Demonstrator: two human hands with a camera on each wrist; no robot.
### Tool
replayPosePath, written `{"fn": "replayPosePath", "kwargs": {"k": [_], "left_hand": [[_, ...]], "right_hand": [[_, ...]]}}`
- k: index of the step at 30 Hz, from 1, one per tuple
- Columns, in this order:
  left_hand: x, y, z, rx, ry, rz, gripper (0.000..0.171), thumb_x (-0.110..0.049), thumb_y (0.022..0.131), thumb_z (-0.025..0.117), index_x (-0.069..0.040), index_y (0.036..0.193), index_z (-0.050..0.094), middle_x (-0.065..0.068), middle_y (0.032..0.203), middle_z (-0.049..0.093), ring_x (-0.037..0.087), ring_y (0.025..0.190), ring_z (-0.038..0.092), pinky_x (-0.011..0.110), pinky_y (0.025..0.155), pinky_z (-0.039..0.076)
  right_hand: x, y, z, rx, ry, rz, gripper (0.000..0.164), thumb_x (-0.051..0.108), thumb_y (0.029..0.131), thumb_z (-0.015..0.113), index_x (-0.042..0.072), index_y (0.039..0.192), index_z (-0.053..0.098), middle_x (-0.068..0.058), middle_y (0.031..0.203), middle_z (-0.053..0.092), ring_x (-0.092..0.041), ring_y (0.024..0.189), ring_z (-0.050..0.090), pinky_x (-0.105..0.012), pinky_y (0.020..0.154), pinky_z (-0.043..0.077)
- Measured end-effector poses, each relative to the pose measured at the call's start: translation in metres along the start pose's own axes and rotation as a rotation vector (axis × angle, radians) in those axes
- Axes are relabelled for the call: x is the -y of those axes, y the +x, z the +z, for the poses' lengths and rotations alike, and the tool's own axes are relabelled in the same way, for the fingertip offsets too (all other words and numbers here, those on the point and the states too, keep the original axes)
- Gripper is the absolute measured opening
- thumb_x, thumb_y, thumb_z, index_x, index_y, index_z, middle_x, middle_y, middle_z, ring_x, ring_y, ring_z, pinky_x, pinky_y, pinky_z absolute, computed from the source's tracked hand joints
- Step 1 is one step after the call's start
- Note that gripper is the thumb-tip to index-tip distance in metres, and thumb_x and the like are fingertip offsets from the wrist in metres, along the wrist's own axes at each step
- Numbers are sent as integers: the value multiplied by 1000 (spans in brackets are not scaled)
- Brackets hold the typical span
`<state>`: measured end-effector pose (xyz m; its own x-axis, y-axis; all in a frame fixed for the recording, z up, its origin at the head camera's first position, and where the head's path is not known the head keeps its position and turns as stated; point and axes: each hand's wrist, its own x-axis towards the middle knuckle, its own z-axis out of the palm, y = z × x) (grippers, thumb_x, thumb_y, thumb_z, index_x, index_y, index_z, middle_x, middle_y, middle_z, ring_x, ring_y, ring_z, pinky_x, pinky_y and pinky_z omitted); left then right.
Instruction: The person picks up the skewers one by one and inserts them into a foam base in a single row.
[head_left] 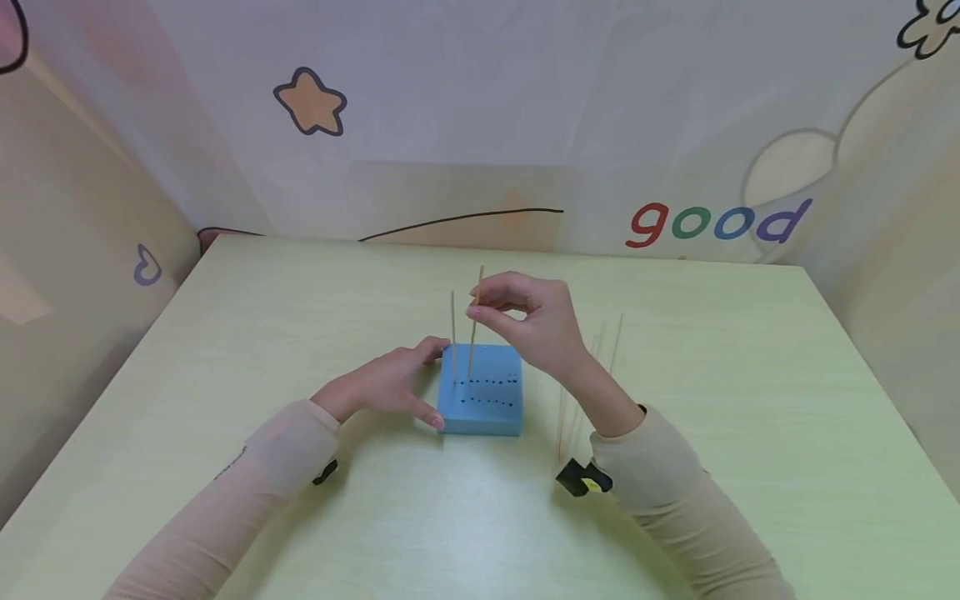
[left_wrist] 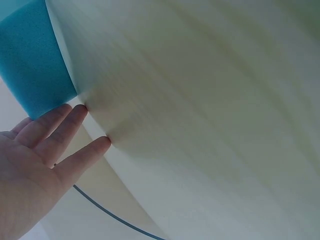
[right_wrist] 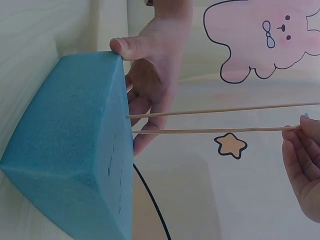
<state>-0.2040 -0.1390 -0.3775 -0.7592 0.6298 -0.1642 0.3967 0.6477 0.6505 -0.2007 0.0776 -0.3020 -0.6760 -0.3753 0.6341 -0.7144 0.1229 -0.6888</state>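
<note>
A blue foam block [head_left: 480, 422] lies on the table, with rows of small dark holes across its top. My left hand [head_left: 392, 380] touches the block's left side, thumb at the near corner and fingers toward the far one. Its fingers are straight in the left wrist view. Above the block, my right hand [head_left: 536, 323] pinches a thin wooden skewer [head_left: 472, 343] near its upper end between thumb and fingers. The lower tip meets the block's top at the back row of holes. Just left of it, a second skewer [head_left: 453, 329] stands upright in the block.
Several loose skewers [head_left: 616, 346] lie on the table [head_left: 750, 400] to the right of the block, partly hidden under my right forearm. A printed cloth [head_left: 465, 100] with a star and the word "good" hangs behind the table's far edge.
</note>
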Motion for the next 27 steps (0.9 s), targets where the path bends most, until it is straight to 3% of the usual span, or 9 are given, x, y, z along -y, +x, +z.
{"fn": "replayPosePath", "kwargs": {"k": [27], "left_hand": [[2, 0, 1, 7, -23, 5, 101, -39, 63, 82, -7, 137, 23, 13, 142, 34, 32, 127, 36, 43, 105, 26]], "right_hand": [[-2, -6, 16, 35, -16, -1, 9, -6, 74, 70, -5, 80, 65, -12, 74, 66, -19, 67, 64, -26, 65, 53]]}}
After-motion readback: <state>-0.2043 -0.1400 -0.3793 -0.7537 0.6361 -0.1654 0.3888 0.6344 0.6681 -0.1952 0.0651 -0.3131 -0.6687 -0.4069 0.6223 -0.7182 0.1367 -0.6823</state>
